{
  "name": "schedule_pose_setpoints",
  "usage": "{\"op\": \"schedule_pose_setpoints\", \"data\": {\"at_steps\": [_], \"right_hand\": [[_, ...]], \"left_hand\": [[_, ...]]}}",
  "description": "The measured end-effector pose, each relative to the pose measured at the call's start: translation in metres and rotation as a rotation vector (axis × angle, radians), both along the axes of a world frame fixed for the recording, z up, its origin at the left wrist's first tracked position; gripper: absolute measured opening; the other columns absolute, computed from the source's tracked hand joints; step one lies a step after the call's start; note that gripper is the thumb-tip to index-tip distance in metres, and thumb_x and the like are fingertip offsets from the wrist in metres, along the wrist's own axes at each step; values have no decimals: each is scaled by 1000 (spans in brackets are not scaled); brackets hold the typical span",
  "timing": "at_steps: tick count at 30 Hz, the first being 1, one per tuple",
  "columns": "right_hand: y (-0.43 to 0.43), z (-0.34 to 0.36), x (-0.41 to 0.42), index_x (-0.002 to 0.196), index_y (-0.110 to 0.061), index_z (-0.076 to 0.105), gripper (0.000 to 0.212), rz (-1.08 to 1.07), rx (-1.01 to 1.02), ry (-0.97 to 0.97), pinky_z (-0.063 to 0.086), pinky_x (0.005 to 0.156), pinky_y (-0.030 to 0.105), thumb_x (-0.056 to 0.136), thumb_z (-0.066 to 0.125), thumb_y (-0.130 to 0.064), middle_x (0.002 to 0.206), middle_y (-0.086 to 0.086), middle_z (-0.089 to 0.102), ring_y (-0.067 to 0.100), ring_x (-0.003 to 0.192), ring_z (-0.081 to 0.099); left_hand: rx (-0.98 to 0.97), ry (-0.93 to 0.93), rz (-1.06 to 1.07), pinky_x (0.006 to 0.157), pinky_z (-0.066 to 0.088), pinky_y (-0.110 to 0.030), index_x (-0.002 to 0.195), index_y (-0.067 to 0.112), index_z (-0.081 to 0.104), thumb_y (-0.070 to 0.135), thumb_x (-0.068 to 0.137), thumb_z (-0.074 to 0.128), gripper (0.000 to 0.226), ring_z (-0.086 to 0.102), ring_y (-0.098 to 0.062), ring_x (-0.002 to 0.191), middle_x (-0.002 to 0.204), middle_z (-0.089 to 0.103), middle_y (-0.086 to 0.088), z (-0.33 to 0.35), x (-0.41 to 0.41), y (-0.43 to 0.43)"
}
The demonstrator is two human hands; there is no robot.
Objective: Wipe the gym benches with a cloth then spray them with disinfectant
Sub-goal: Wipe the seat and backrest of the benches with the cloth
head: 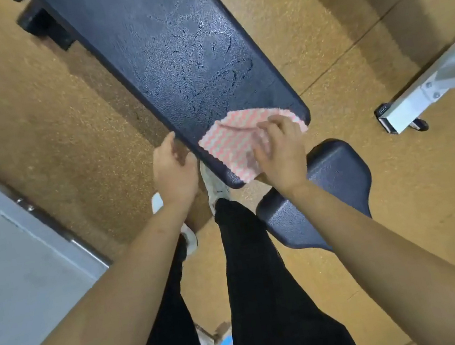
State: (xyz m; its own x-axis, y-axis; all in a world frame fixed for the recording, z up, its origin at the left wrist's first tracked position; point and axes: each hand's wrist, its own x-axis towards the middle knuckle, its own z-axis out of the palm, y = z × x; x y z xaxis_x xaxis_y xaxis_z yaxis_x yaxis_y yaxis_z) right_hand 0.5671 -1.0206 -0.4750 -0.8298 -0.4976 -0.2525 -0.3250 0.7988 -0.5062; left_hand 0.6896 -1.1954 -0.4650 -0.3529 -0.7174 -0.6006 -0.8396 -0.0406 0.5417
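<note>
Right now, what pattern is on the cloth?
Pink and white zigzag stripes on the cloth, clearest in the head view.

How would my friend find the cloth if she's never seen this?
Find the long dark bench crossing the tan floor. At its near end, under the right hand, lies the cloth. It is the only pink-and-white patterned thing there.
</note>
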Motion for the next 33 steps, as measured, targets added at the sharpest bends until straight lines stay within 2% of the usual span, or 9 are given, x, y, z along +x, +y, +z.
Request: {"op": "schedule_pose_setpoints", "data": {"at_steps": [3, 5, 7, 10, 16, 23, 28, 30, 33], "right_hand": [[-17, -16, 22, 138, -24, 55, 55, 194, 163, 13, 34, 115, 50, 88, 72, -36, 156, 9, 40, 36, 140, 36], [-25, -27, 25, 155, -31, 36, 75, 292, 301, 34, 20, 122, 58, 90, 68, -50, 168, 4, 21, 39, 152, 18], [-25, -40, 17, 161, -32, 21, 87, 344, 345, 37, 8, 124, 60, 90, 58, -66, 172, 2, 9, 39, 156, 4], [-15, -50, -4, 163, -33, 14, 91, 315, 351, 27, 0, 124, 60, 90, 41, -80, 172, -1, 4, 37, 157, -3], [-21, -58, 16, 163, -28, 17, 81, 157, 416, 60, 5, 122, 65, 98, 35, -73, 171, 6, 11, 43, 156, 5], [-26, -58, 58, 163, -27, 21, 80, 506, 368, 142, 12, 119, 69, 98, 36, -71, 170, 12, 15, 46, 155, 9], [-6, -59, 59, 158, -27, 30, 68, 663, 171, 164, 9, 119, 68, 100, 52, -53, 166, 8, 29, 44, 152, 22], [0, -59, 61, 158, -27, 31, 64, 713, 198, 165, 8, 120, 64, 101, 51, -48, 166, 3, 31, 39, 152, 26], [2, -61, 53, 161, -32, 26, 60, 732, 302, 136, 2, 121, 62, 105, 38, -48, 169, 0, 22, 35, 155, 18]], "left_hand": [[-120, -18, -126, 118, 29, -28, 154, 26, 46, 15, 92, 71, 67, 36, -23, 147, 159, 36, -7, -5, 2, -24], [-214, -7, -283, 118, 18, -23, 156, 26, 43, 18, 89, 78, 76, 19, -25, 156, 170, 19, -9, -11, 0, -38], [-262, -24, -431, 118, 20, -29, 159, 25, 38, 23, 87, 82, 84, 12, -30, 158, 173, 9, -9, -18, -4, -50], [-204, -91, -487, 120, 29, -38, 162, 28, 30, 30, 88, 81, 90, 7, -29, 160, 174, 5, -2, -26, -12, -60], [-226, -157, -569, 118, 41, -42, 161, 30, 31, 39, 89, 79, 87, 16, -26, 159, 174, 5, 0, -29, -12, -66], [-230, -141, -590, 106, 49, -40, 159, 30, 37, 44, 86, 80, 86, 23, -23, 156, 174, 10, -1, -28, -11, -73], [-212, -127, -581, 104, 49, -39, 159, 32, 36, 46, 86, 79, 86, 24, -18, 156, 174, 8, 2, -28, -9, -74], [-208, -122, -572, 103, 49, -38, 159, 32, 36, 45, 87, 79, 85, 22, -16, 157, 174, 7, 3, -27, -9, -74], [-198, -117, -554, 102, 49, -36, 160, 32, 35, 44, 88, 79, 85, 22, -15, 156, 174, 6, 5, -26, -9, -74]]}}
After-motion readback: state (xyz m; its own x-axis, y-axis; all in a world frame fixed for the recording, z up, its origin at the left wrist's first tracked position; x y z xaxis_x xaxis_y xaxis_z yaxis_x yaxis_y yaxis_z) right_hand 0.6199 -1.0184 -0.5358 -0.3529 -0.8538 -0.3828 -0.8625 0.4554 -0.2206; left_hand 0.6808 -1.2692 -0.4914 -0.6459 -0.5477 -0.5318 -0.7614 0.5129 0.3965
